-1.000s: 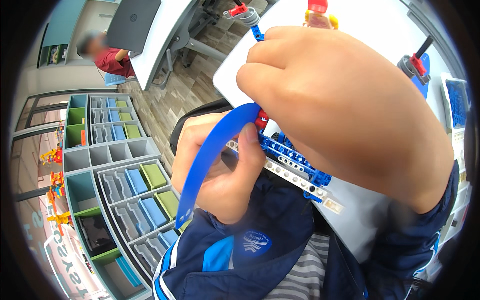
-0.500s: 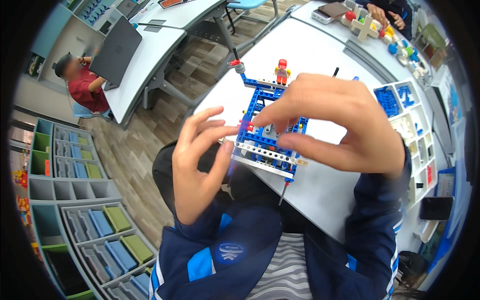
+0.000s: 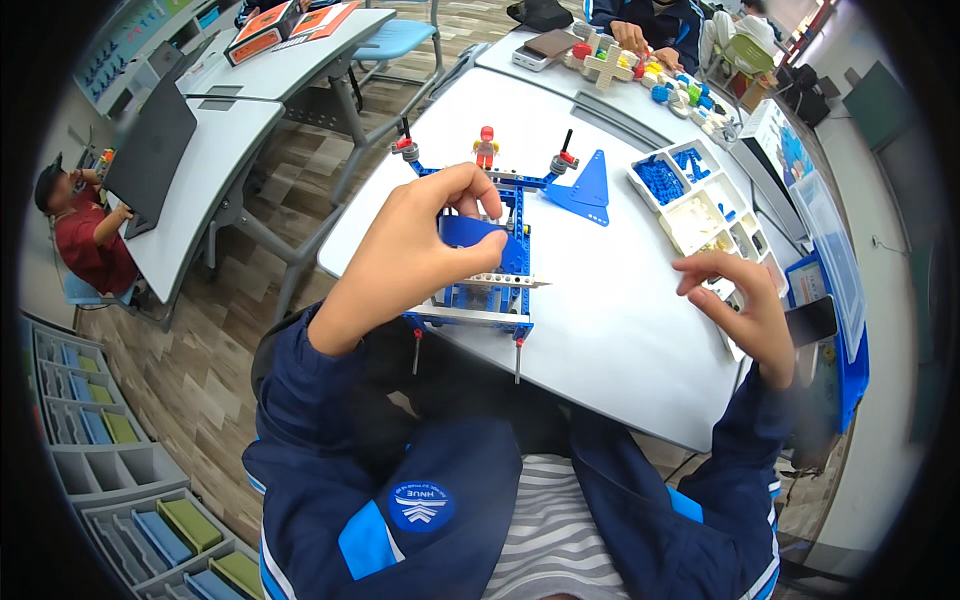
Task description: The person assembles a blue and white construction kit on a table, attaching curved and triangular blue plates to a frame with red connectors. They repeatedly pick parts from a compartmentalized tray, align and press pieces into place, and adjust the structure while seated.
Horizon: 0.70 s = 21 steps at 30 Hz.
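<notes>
My left hand (image 3: 395, 250) is closed, thumb and fingers curled on a flat blue panel (image 3: 470, 232) above a building-brick model. Blue beams (image 3: 523, 215) and pale perforated beams (image 3: 480, 318) make up the model's frame, which has dark axles at its corners. The left hand hides part of its middle. My right hand (image 3: 745, 310) is away from the model, beside the near end of a white sorting tray (image 3: 690, 228); its thumb and forefinger are apart with nothing visible between them. A red-capped minifigure (image 3: 486, 148) stands behind the frame. Another blue panel (image 3: 583, 195) lies right of it.
Blue and white parts fill the tray's compartments. A dark phone (image 3: 812, 322) lies by a blue bin (image 3: 853, 385) at the right. Across the table (image 3: 610, 290), another person's hands (image 3: 640, 42) work among coloured bricks. At the left, a person sits behind a laptop (image 3: 160, 145).
My right hand has left the model and moved right toward the tray. My left hand is now over the model with the blue panel. The view has shifted to the right.
</notes>
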Each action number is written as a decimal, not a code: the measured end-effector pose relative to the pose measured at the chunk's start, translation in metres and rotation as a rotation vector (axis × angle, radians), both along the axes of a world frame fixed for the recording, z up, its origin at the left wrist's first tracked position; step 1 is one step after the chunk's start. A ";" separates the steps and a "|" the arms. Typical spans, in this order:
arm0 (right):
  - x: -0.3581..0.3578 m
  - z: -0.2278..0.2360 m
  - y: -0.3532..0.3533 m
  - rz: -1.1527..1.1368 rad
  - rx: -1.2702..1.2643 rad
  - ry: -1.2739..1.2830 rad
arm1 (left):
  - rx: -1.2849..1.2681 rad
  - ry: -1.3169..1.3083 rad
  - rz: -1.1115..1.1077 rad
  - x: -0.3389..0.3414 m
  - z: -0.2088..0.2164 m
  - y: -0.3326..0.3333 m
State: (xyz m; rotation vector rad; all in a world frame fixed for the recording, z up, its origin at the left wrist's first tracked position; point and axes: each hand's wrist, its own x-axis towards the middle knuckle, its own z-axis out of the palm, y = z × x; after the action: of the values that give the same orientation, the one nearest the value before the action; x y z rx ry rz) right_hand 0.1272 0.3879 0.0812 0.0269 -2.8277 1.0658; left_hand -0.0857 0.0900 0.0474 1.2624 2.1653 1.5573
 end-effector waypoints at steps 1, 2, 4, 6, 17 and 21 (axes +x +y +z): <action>0.011 -0.007 0.002 -0.071 -0.005 0.022 | -0.005 0.027 0.033 0.003 -0.001 0.003; 0.021 -0.013 0.003 -0.141 -0.012 0.045 | 0.006 0.054 0.063 0.005 -0.002 0.006; 0.038 -0.026 0.008 -0.262 -0.033 0.066 | 0.002 0.083 0.125 0.010 -0.004 0.010; 0.054 -0.038 0.014 -0.377 -0.064 0.055 | 0.011 0.122 0.174 0.014 -0.005 0.014; 0.093 -0.088 0.037 -0.551 0.033 0.168 | 0.005 0.224 0.111 0.010 -0.007 0.014; 0.109 -0.097 0.059 -0.671 0.141 0.249 | -0.008 0.246 0.075 0.014 -0.006 0.016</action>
State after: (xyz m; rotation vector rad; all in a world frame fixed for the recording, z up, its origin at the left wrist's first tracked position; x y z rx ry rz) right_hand 0.2365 0.4474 -0.0163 -0.6723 -2.3875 0.6524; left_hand -0.0717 0.1059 0.0413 1.4545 2.3890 1.4865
